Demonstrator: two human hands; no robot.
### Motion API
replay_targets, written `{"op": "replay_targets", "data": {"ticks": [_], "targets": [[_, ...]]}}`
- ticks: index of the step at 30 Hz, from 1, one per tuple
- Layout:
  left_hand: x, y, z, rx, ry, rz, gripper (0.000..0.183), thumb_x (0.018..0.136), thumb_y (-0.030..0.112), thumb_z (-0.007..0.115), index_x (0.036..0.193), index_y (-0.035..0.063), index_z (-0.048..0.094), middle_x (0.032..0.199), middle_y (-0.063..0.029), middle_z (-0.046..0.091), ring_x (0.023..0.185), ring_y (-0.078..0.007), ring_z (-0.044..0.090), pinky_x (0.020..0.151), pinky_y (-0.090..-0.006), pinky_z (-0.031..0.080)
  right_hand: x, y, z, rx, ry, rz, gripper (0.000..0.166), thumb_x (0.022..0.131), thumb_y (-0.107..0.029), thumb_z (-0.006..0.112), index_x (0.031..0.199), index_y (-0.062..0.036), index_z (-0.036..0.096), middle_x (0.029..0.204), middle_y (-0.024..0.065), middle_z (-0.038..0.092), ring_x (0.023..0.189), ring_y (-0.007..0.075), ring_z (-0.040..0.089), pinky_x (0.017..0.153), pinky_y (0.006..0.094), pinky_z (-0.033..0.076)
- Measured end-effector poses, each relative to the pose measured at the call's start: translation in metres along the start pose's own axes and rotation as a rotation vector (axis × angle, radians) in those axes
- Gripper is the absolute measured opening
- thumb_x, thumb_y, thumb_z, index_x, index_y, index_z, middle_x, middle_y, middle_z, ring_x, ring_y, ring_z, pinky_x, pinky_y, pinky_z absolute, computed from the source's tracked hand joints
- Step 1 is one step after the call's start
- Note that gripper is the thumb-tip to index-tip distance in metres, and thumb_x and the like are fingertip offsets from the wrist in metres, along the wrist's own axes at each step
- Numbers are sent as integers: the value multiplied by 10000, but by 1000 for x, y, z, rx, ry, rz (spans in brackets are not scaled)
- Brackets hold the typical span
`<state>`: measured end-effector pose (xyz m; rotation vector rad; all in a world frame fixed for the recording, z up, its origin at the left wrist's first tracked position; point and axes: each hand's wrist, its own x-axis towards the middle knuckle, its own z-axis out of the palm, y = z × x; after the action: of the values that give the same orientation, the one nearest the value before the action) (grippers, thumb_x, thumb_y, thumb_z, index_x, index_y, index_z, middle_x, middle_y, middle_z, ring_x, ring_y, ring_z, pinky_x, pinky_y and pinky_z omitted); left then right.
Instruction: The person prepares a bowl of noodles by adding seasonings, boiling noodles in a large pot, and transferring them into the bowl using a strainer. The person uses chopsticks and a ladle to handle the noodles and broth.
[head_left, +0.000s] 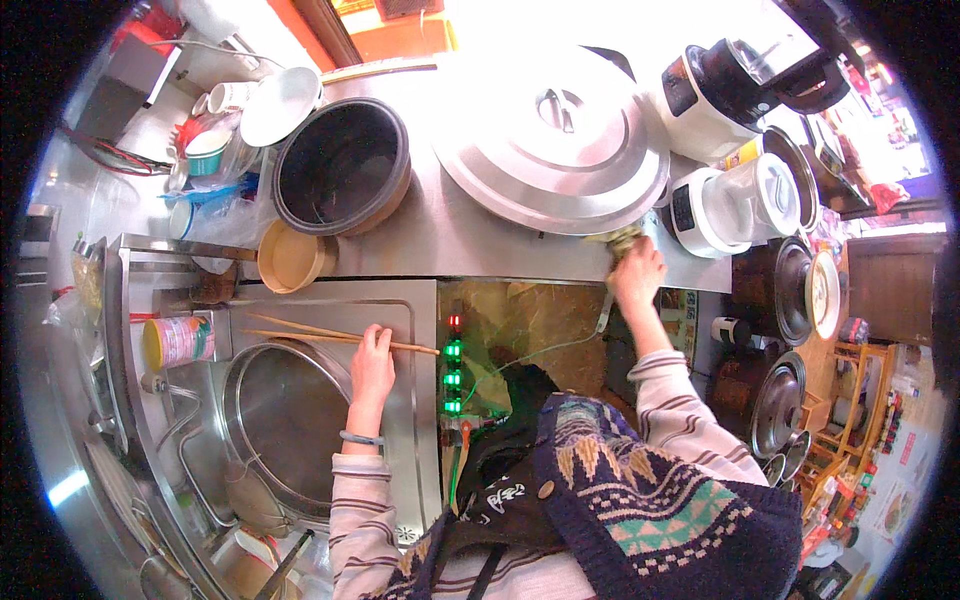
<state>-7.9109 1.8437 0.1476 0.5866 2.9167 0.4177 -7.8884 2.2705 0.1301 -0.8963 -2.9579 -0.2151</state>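
Note:
My left hand (373, 365) holds a pair of long wooden chopsticks (300, 331) level above the steel sink unit, beside a large round steel pot (289, 427). My right hand (637, 276) grips a crumpled greenish-brown cloth-like thing (624, 241) on the steel counter (495, 255), just under the near rim of a wide domed metal lid (555, 165). What that thing is exactly, I cannot tell. Left of the lid stands a deep dark cooking pot (341, 166), with a round tan container (295, 256) near its base.
White kitchen appliances (709, 214) and dark lidded pots (780, 405) stand on the right. Bowls, cups and plastic bags (225, 217) crowd the back left. A pink can with a yellow lid (176, 341) sits on the left ledge. A thin cable crosses below the counter edge.

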Motion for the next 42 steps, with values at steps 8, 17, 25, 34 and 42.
{"op": "replay_targets", "data": {"ticks": [8,17,25,34,42], "targets": [[-15,29,-18,-85,115,-31,258,702,35,527,960,31,525,1054,-113,460,858,-303,521,709,-371,442,41,57,33,35,53,87,274,723,-140,474,938,30,482,1014,137,439,868,299,478,725,406,445],[-122,60,-30,-465,388,-366,166,707,19,523,868,34,564,925,-86,532,813,-258,544,682,-323,448,-52,-41,11,957,-273,-226,251,710,-141,508,937,-38,534,906,143,496,823,285,505,731,336,406],[-254,76,-22,-470,611,-796,176,723,9,511,891,31,557,900,-102,541,745,-224,560,625,-279,456,-149,-211,-100,1248,-536,-772,437,711,-51,405,1147,-39,420,968,154,464,928,276,461,828,329,359],[-351,77,8,-1106,1005,-1175,146,787,115,524,913,45,547,847,-63,575,730,-152,539,656,-258,420,-308,-253,-59,586,-593,-1190,391,714,-175,553,1004,21,379,942,214,463,761,371,532,674,389,454],[-286,46,46,-1722,914,-926,503,877,441,241,1119,53,451,1116,-113,470,978,-201,464,824,-324,375,-381,-220,-151,898,-727,-1539,445,705,-128,546,1065,-1,319,1019,277,377,786,456,462,649,473,422]]}}
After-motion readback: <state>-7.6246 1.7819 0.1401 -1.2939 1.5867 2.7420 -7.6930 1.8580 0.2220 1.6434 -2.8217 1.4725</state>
